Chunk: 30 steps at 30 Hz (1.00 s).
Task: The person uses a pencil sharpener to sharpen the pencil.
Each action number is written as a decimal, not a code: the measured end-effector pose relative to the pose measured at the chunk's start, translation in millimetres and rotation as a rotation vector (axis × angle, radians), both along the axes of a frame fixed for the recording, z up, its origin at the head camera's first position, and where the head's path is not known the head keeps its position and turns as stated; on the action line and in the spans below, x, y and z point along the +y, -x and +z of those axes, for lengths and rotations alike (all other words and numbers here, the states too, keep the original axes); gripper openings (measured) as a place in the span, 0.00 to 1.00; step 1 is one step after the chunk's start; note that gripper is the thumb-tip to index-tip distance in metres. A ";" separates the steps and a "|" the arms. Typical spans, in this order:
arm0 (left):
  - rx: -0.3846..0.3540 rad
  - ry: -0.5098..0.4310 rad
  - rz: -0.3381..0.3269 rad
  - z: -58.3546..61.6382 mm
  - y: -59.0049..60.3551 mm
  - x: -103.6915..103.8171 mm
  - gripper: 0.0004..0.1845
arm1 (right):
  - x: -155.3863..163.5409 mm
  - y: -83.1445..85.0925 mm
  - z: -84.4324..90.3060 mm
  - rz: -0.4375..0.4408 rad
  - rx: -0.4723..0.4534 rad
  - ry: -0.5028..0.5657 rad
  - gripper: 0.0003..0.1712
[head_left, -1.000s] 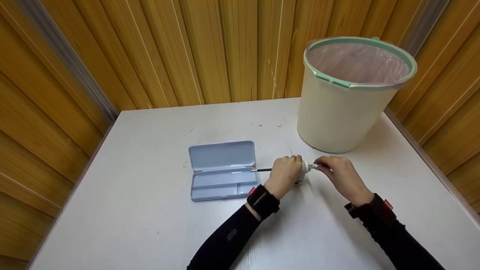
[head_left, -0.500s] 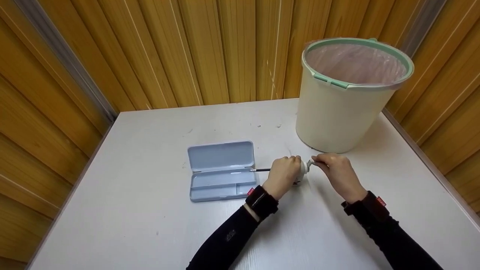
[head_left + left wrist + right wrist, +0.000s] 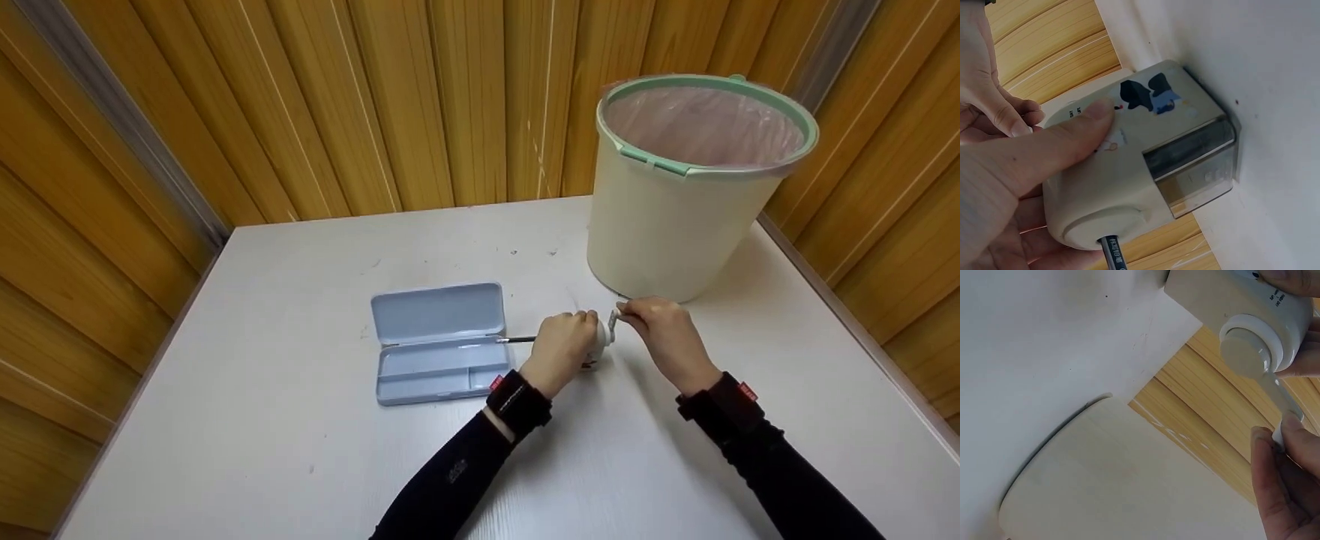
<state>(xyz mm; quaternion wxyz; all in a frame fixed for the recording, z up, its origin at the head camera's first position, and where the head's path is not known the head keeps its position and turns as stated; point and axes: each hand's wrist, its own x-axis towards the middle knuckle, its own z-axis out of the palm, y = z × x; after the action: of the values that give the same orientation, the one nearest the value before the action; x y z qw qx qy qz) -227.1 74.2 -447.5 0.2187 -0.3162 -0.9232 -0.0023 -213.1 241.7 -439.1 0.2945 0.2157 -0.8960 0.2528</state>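
Note:
My left hand (image 3: 559, 349) grips a cream-white crank pencil sharpener (image 3: 1145, 140) that stands on the table, thumb across its decorated top. A dark pencil (image 3: 517, 340) sticks out of the sharpener's left side, its free end over the pencil case's edge. On the other side, my right hand (image 3: 667, 341) pinches the knob of the crank handle (image 3: 1280, 394) between thumb and fingertips. The sharpener's clear shavings drawer (image 3: 1193, 174) faces me in the left wrist view. To the left lies an open light-blue pencil case (image 3: 424, 371), its lid tipped back.
A tall cream trash bin (image 3: 667, 232) with a green rim and a pink liner stands at the back right, just behind my right hand. Yellow wood-look panels (image 3: 412, 105) wall off the back and sides of the white table (image 3: 247, 360).
My right hand has shifted slightly left and up as the crank turned from pointing right to pointing upward. My left hand keeps its grip on the sharpener.

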 end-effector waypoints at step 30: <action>0.062 0.067 -0.007 -0.4 -0.8 -3.3 0.13 | -4.1 45.5 -19.0 -0.001 -0.281 -0.102 0.02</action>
<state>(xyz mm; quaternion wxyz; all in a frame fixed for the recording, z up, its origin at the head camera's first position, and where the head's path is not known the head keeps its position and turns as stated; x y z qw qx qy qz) -226.2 70.9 -448.0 0.2364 -0.3263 -0.9145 0.0377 -258.6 237.6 -458.1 0.1548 0.1924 -0.9402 0.2346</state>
